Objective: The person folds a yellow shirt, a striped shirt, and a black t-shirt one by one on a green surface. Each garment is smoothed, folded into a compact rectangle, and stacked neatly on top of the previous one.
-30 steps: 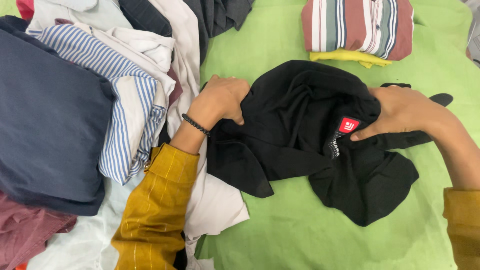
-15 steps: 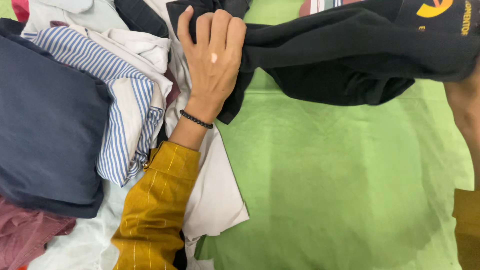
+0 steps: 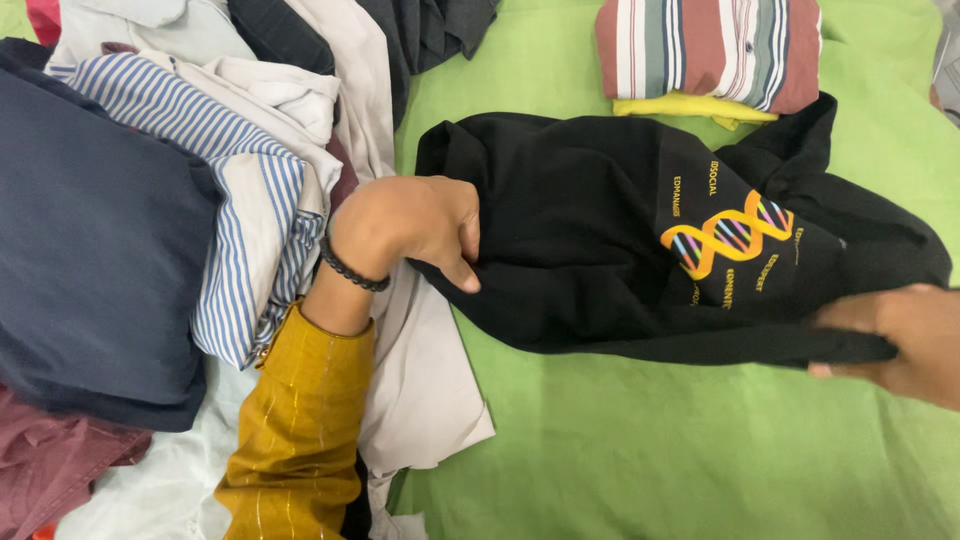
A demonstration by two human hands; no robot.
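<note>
A black T-shirt point(image 3: 580, 230) with an orange twisted-ladder print lies spread on the green sheet point(image 3: 640, 450), print side up. My left hand point(image 3: 405, 225) grips its left edge, fingers curled into the cloth, a black bead bracelet on the wrist. At the right edge of the view my right hand point(image 3: 895, 340) pinches the shirt's lower right hem. Both arms wear mustard-yellow sleeves.
A heap of unfolded clothes fills the left: a dark navy garment point(image 3: 90, 230), a blue-striped shirt point(image 3: 240, 210), white and beige pieces point(image 3: 420, 380). A folded striped shirt point(image 3: 710, 45) on a folded yellow one point(image 3: 690, 108) sits at the top.
The black shirt was bunched with its label showing, then lifted and shaken out in the air. Now it lies flat, print up, with both hands lowered at its edges.
</note>
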